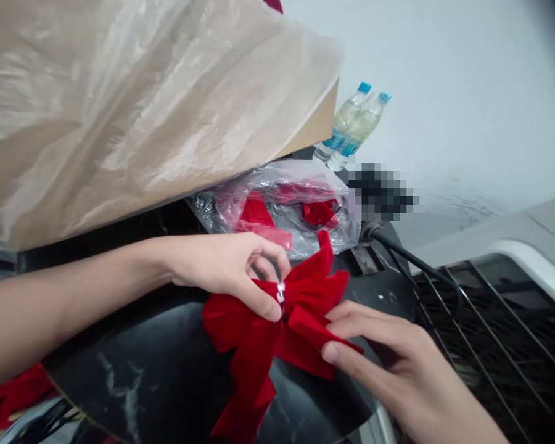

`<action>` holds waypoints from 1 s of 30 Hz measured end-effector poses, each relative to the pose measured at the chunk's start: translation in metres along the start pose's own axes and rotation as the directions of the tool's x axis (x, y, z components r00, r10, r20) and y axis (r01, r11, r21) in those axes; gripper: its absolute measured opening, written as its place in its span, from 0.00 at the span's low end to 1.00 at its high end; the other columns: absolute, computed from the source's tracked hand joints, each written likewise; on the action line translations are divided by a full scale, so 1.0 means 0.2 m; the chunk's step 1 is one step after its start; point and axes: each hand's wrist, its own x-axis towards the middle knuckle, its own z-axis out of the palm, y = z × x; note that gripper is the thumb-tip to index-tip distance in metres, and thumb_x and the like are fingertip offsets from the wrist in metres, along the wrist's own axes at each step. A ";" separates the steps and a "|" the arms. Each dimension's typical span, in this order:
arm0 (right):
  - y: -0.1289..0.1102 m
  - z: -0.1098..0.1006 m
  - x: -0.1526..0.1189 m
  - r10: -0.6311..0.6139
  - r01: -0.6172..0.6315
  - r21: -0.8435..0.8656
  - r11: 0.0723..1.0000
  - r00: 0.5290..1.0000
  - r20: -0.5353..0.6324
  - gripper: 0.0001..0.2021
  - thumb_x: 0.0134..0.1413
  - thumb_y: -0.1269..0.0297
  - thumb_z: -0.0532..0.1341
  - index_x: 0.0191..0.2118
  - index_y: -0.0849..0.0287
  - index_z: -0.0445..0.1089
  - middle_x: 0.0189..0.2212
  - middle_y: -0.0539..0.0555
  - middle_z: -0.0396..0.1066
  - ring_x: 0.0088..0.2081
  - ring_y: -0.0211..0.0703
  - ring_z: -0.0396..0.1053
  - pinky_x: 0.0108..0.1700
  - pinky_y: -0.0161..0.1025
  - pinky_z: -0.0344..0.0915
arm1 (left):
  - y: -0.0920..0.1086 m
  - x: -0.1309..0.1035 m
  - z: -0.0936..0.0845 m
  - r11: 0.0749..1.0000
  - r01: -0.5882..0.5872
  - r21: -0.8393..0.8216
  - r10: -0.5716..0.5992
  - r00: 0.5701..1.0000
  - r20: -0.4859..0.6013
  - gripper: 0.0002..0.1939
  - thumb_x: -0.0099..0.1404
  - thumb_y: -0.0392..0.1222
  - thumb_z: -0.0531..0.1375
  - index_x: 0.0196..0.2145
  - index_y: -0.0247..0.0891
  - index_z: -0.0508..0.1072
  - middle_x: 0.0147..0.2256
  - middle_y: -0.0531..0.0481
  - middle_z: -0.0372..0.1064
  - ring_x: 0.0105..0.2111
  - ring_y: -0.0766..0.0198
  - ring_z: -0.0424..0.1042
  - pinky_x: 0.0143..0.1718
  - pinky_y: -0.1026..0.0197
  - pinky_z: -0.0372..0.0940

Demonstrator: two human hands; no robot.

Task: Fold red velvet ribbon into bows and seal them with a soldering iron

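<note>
A red velvet bow [259, 336] with several loops and tails lies over a dark marbled tabletop [176, 370]. Around its middle sits a silvery tie [280, 291]. My left hand [240, 274] grips the bow at this centre, with the thumb beside the tie and the fingers curled behind. On the right side of the bow, my right hand [383, 354] pinches one red loop between thumb and fingers. Just behind the bow rests a clear plastic bag [300, 172] with red ribbon pieces [321, 213] inside.
A large cardboard box [312, 120] under translucent plastic sheeting [166, 111] fills the upper left. Two bottles [351, 126] with blue caps stand by the wall. A black cable [416, 265] runs toward a wire rack [485, 320] at right. Red fabric [16, 394] shows at lower left.
</note>
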 end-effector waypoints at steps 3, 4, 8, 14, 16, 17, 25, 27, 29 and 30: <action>-0.01 -0.08 -0.01 0.012 -0.011 -0.025 1.000 0.999 0.031 0.06 0.62 0.58 0.68 0.33 0.50 0.79 0.37 0.47 0.78 0.38 0.37 0.76 0.41 0.28 0.69 | -0.01 0.01 0.01 1.000 0.008 -0.026 -0.007 0.998 0.056 0.18 0.57 0.38 0.75 0.40 0.38 0.73 0.38 0.52 0.77 0.36 0.66 0.78 0.38 0.67 0.71; -0.01 -0.11 -0.01 0.010 -0.009 -0.040 0.999 1.000 0.029 0.06 0.62 0.58 0.68 0.34 0.49 0.79 0.38 0.47 0.78 0.39 0.38 0.76 0.41 0.28 0.70 | -0.01 0.01 0.01 1.000 0.005 -0.028 -0.003 0.998 0.070 0.17 0.58 0.38 0.74 0.40 0.38 0.72 0.39 0.51 0.78 0.37 0.65 0.79 0.39 0.66 0.72; 0.01 -0.14 0.00 -0.043 0.040 -0.067 0.997 0.998 -0.042 0.05 0.61 0.56 0.68 0.34 0.47 0.81 0.38 0.47 0.79 0.39 0.38 0.77 0.42 0.28 0.71 | -0.02 0.01 0.02 0.996 0.012 -0.094 -0.001 0.993 0.119 0.14 0.64 0.38 0.71 0.39 0.39 0.68 0.39 0.47 0.81 0.38 0.64 0.80 0.40 0.65 0.72; 0.03 -0.13 0.04 -0.090 0.079 -0.099 0.992 0.990 -0.110 0.07 0.61 0.55 0.68 0.33 0.48 0.81 0.36 0.48 0.80 0.36 0.39 0.78 0.37 0.29 0.71 | -0.02 0.02 0.04 0.971 -0.043 -0.235 0.061 0.996 0.068 0.11 0.69 0.41 0.67 0.39 0.39 0.67 0.39 0.46 0.81 0.35 0.63 0.81 0.38 0.62 0.74; 0.04 -0.13 0.05 -0.108 0.093 -0.119 0.989 0.986 -0.125 0.07 0.61 0.56 0.68 0.34 0.49 0.81 0.36 0.48 0.80 0.37 0.40 0.78 0.38 0.29 0.72 | -0.02 0.03 0.03 0.953 -0.068 -0.296 0.081 0.996 0.031 0.09 0.73 0.45 0.62 0.38 0.39 0.67 0.39 0.45 0.81 0.34 0.63 0.81 0.37 0.61 0.74; 0.04 -0.13 0.06 -0.123 0.106 -0.129 0.986 0.984 -0.129 0.06 0.61 0.56 0.68 0.34 0.48 0.81 0.35 0.48 0.80 0.37 0.40 0.78 0.39 0.29 0.72 | -0.02 0.03 0.03 0.947 -0.067 -0.313 0.078 0.997 0.021 0.10 0.74 0.47 0.60 0.37 0.39 0.67 0.39 0.45 0.81 0.33 0.63 0.81 0.36 0.61 0.74; 0.05 -0.14 0.06 -0.198 0.169 -0.207 0.964 0.972 -0.130 0.04 0.61 0.57 0.68 0.35 0.46 0.81 0.37 0.47 0.80 0.38 0.39 0.78 0.41 0.28 0.73 | -0.02 0.03 0.03 0.949 0.012 -0.316 -0.006 1.000 0.020 0.10 0.71 0.44 0.63 0.46 0.43 0.66 0.33 0.49 0.79 0.30 0.64 0.79 0.32 0.66 0.69; 0.06 -0.13 0.07 -0.195 0.165 -0.222 0.961 0.973 -0.123 0.04 0.62 0.58 0.68 0.37 0.46 0.81 0.37 0.47 0.79 0.38 0.38 0.78 0.42 0.28 0.72 | -0.02 0.04 0.04 0.942 0.011 -0.334 -0.002 1.000 0.029 0.09 0.71 0.42 0.62 0.45 0.43 0.66 0.31 0.49 0.79 0.30 0.64 0.79 0.32 0.66 0.68; 0.06 -0.13 0.08 -0.192 0.159 -0.232 0.960 0.973 -0.125 0.04 0.63 0.58 0.68 0.37 0.46 0.81 0.37 0.47 0.79 0.37 0.37 0.77 0.41 0.28 0.72 | -0.03 0.04 0.04 0.931 -0.015 -0.366 0.032 0.999 0.041 0.06 0.72 0.40 0.61 0.43 0.42 0.65 0.32 0.48 0.78 0.32 0.63 0.79 0.32 0.66 0.68; 0.06 -0.12 0.09 -0.192 0.157 -0.235 0.959 0.972 -0.134 0.05 0.63 0.58 0.67 0.36 0.47 0.80 0.37 0.47 0.79 0.37 0.37 0.77 0.41 0.28 0.71 | -0.03 0.04 0.05 0.923 -0.028 -0.384 0.050 0.998 0.047 0.05 0.72 0.39 0.60 0.43 0.41 0.65 0.32 0.47 0.78 0.33 0.62 0.80 0.33 0.65 0.69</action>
